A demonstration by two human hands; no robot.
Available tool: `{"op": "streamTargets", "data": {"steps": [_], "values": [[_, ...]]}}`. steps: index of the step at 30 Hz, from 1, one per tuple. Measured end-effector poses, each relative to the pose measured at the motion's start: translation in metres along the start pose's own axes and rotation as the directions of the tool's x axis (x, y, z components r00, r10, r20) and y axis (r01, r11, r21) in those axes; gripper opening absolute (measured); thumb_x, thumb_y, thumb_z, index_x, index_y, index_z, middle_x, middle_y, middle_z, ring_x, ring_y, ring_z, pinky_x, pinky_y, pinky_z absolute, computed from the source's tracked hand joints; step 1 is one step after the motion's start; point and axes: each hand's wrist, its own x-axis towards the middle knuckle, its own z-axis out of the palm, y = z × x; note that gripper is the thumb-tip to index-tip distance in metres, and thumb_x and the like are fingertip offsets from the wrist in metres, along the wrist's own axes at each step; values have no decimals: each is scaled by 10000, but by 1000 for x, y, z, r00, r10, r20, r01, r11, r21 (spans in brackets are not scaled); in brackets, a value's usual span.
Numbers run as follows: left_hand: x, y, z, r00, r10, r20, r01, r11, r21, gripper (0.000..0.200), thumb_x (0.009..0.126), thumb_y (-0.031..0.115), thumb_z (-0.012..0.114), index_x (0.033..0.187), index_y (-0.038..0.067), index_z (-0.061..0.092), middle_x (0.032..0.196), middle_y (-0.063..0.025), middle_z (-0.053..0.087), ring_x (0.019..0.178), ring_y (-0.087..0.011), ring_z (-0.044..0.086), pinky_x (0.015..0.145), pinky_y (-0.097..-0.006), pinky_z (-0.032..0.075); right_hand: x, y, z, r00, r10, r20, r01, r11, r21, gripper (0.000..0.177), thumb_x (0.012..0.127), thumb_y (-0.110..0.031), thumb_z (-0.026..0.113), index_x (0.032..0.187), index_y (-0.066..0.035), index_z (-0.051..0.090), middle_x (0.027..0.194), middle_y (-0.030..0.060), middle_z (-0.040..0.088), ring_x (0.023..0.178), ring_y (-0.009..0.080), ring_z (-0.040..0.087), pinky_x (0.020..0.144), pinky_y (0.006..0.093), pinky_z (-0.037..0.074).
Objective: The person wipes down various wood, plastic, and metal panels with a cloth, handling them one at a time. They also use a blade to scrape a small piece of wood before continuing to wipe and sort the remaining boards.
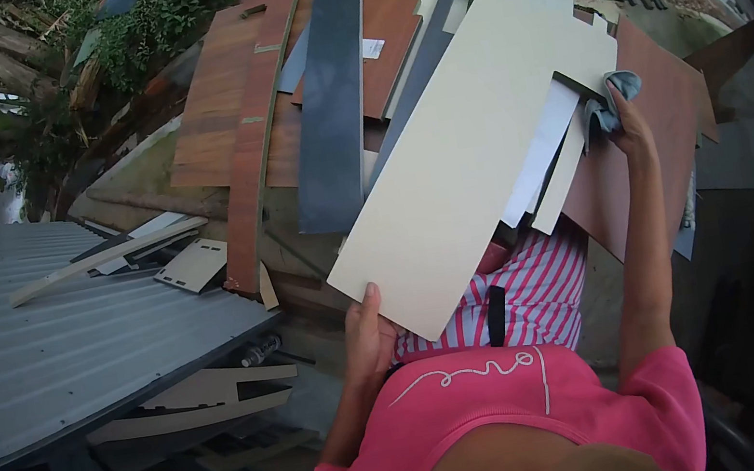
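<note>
A large cream board (472, 153) with cut-out notches along its right side slants across my lap. My left hand (370, 332) grips its near left corner, the thumb lying on top and the other fingers underneath. In my right hand (631, 124) is a crumpled grey-blue cloth (604, 112), held by the notched right edge of the board. Through the notch below the cloth show a white strip (542, 152) and a narrow cream strip. A reddish-brown panel (628, 183) lies under my right forearm.
Beyond the board lie a dark grey panel (333, 105) and a long brown panel (265, 135), among other wood-look sheets. To the left is a corrugated metal sheet (50, 333) with offcuts (193, 265) on it. Plants (170, 27) grow at the back.
</note>
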Motion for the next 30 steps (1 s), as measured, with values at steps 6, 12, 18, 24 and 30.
{"op": "streamTargets", "data": {"steps": [6, 12, 18, 24, 30], "values": [[1, -12, 22, 949, -272, 158, 237, 949, 208, 448, 970, 297, 393, 1227, -70, 398, 1113, -201, 574, 953, -267, 627, 824, -390, 528, 59, -13, -17, 1000, 16, -6, -16, 999, -33, 311, 812, -331, 672, 1011, -122, 555, 811, 2, 629, 618, 110, 604, 496, 247, 476], [28, -11, 30, 929, -305, 211, 207, 898, 389, 552, 946, 419, 421, 1165, -88, 428, 1025, -216, 595, 841, -256, 658, 712, -325, 552, 89, -37, -18, 924, -378, -58, 286, 783, -552, 393, 851, -353, 596, 1111, -59, 561, 827, 92, 655, 753, 188, 647, 563, 305, 497], [28, 28, 16, 835, -498, 232, 275, 744, 609, 519, 943, 446, 414, 1038, -56, 508, 882, -179, 629, 788, -224, 662, 678, -290, 542, 68, -73, -10, 693, -707, 138, 390, 207, -897, 477, 836, -372, 574, 1068, 45, 570, 887, 216, 623, 825, 287, 616, 766, 370, 448], [56, 85, -41, 1000, -2, 19, -10, 812, 583, 522, 920, 501, 433, 994, -10, 514, 880, -121, 614, 799, -172, 627, 714, -284, 491, 26, -52, 7, 725, -681, 98, 525, 455, -719, 485, 866, -397, 549, 1086, 35, 561, 919, 157, 624, 838, 237, 592, 764, 344, 437], [102, 38, -51, 993, -29, -117, 61, 957, 284, 651, 874, 527, 508, 1290, 42, 384, 1204, -141, 485, 1177, -275, 419, 966, -425, 330, -45, -12, 34, 838, -515, 180, 532, 699, -478, 486, 947, -430, 423, 1111, 14, 533, 946, 66, 569, 889, 144, 513, 790, 294, 412]]}}
